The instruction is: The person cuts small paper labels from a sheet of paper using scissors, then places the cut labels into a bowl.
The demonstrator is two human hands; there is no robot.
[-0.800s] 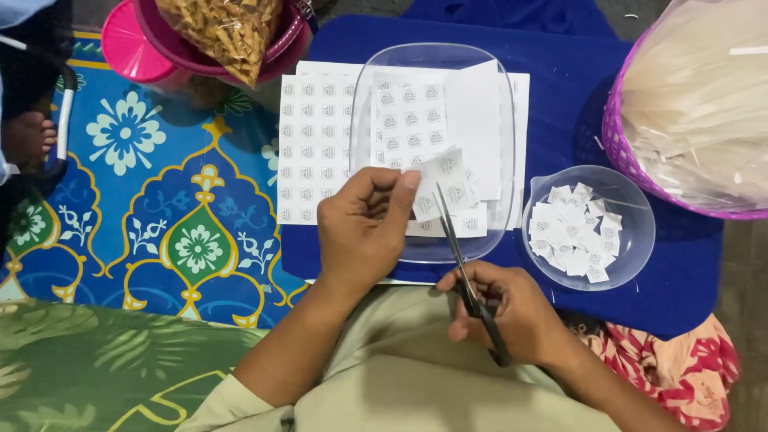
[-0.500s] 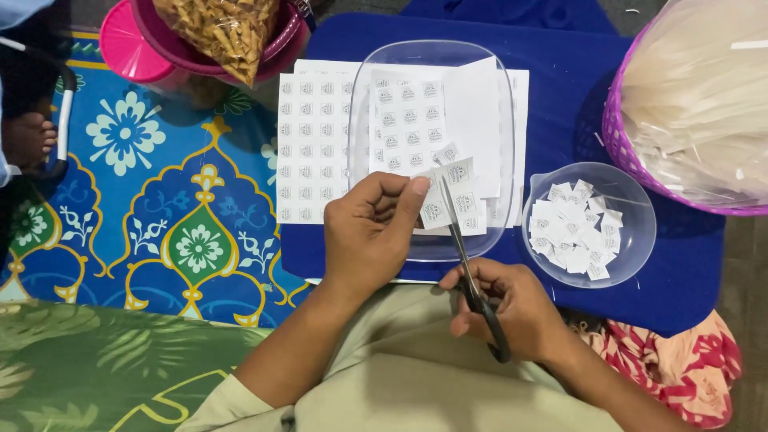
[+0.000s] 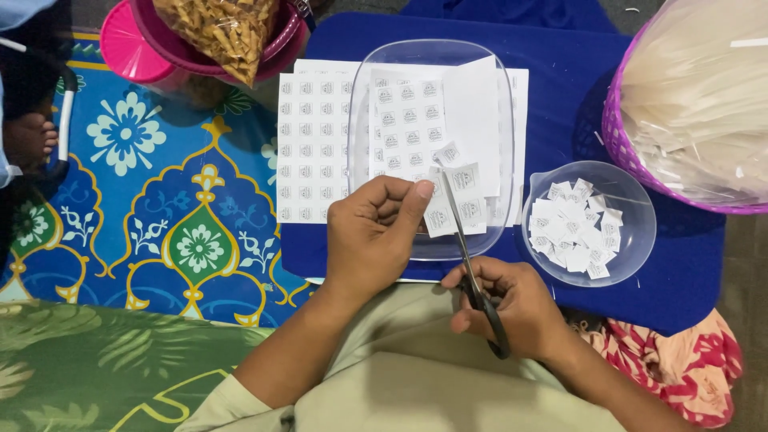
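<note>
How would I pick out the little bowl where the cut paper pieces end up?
Start at the dark blue board in the middle, then look to its right side, beside the long clear tray. There sits a small round clear bowl, just above the right hand. Only it holds a heap of loose white squares.

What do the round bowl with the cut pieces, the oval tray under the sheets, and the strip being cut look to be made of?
The round bowl looks like clear, glossy plastic: the blue cloth shows through its wall. The oval tray looks the same, see-through with a shiny rim. The strip in the left hand looks like thin matte white paper with small printed marks; the scissors in the right hand slice it.
</note>
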